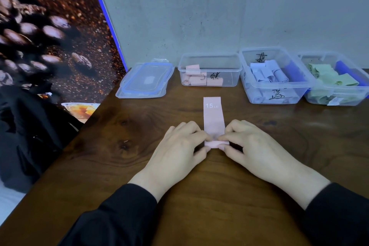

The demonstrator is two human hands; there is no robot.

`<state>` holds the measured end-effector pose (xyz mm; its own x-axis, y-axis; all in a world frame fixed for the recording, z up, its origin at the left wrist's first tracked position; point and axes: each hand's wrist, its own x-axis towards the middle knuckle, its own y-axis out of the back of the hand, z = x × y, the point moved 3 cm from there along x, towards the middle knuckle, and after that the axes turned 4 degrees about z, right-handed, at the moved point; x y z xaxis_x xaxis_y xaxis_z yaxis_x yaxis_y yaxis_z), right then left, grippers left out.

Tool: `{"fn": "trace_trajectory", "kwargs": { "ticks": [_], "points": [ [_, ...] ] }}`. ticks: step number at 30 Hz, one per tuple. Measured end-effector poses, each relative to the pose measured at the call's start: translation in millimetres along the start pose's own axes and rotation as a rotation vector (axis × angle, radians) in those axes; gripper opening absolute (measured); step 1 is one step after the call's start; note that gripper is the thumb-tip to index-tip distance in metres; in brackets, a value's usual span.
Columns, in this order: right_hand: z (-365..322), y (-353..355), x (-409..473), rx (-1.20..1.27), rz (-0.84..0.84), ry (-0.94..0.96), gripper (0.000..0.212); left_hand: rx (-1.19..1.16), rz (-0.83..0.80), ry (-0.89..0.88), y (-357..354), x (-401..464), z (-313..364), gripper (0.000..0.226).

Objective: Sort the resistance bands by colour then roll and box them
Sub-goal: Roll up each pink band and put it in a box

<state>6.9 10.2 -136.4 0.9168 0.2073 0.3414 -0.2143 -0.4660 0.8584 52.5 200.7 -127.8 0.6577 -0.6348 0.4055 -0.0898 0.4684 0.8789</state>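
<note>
A flat pale-pink fabric resistance band printed "15 LB" (213, 118) lies at the centre of the dark wooden worktop (279, 136), its near end turned over into a first small roll. The left hand (179, 148) and right hand (253, 148) each pinch that roll at its ends, so both grips are closed on the band. To roll it well, I judge the fingers should keep even pressure across the width and push toward twelve o'clock, keeping the edges square so the coil does not cone or loosen.

At twelve o'clock, the clear plastic box holding pink rolls (209, 60) is open and has room; this band likely belongs there. At one o'clock, a clear plastic box of pale lavender rolls (245, 60) also holds a darker blue piece. At two o'clock, a clear plastic box of light green bands (307, 58) holds loosely folded pieces and another blue one. At eleven o'clock lies a clear blue-rimmed plastic lid (147, 80).
</note>
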Motion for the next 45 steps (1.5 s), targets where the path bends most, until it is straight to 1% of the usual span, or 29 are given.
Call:
{"fn": "trace_trajectory", "kwargs": {
  "ticks": [5,8,13,15,18,22,26,27,29,32,36,41,45],
  "points": [
    [2.9,-0.4,3.5,0.020,0.011,0.005,0.019,0.003,-0.010,0.018,-2.0,6.0,-5.1,0.026],
    [7.3,-1.8,8.2,-0.002,0.026,-0.019,0.027,0.019,-0.006,0.010,-3.1,9.2,-6.6,0.031],
    [9.9,-2.1,15.6,-0.006,0.039,-0.029,0.035,-0.016,0.010,0.007,-5.0,16.3,-11.9,0.016],
    [9.0,-1.0,17.7,-0.004,0.045,-0.030,0.031,-0.015,0.012,0.014,-6.4,19.5,-15.7,0.018],
    [11.1,-0.6,19.0,0.014,0.061,-0.019,0.018,-0.015,0.002,0.024,-8.9,23.8,-19.8,0.025],
    [18.0,-3.2,23.3,-0.003,0.084,-0.040,0.020,-0.016,-0.014,0.028,-10.8,30.0,-22.7,0.032],
    [18.3,-4.1,26.8,-0.009,0.108,-0.057,0.026,-0.043,0.002,0.027,-11.0,37.5,-26.6,0.017],
    [18.1,-4.0,27.5,-0.010,0.115,-0.058,0.027,-0.051,0.000,0.027,-11.5,39.1,-27.7,0.016],
    [17.6,-4.0,28.9,-0.024,0.119,-0.059,0.027,-0.054,0.002,0.033,-12.4,41.7,-29.9,0.019],
    [18.7,-4.7,30.8,-0.018,0.116,-0.061,0.019,-0.044,0.003,0.045,-13.6,45.3,-31.3,0.022],
    [24.1,-5.1,34.6,-0.034,0.140,-0.085,0.022,-0.048,0.015,0.043,-14.1,50.8,-31.4,0.025],
    [25.1,-7.4,40.2,-0.038,0.145,-0.098,0.024,-0.073,0.002,0.023,-19.4,57.1,-34.4,0.016],
    [26.2,-6.3,41.7,-0.029,0.132,-0.111,0.025,-0.055,-0.013,0.043,-20.6,62.9,-37.6,0.024]
  ]
}}
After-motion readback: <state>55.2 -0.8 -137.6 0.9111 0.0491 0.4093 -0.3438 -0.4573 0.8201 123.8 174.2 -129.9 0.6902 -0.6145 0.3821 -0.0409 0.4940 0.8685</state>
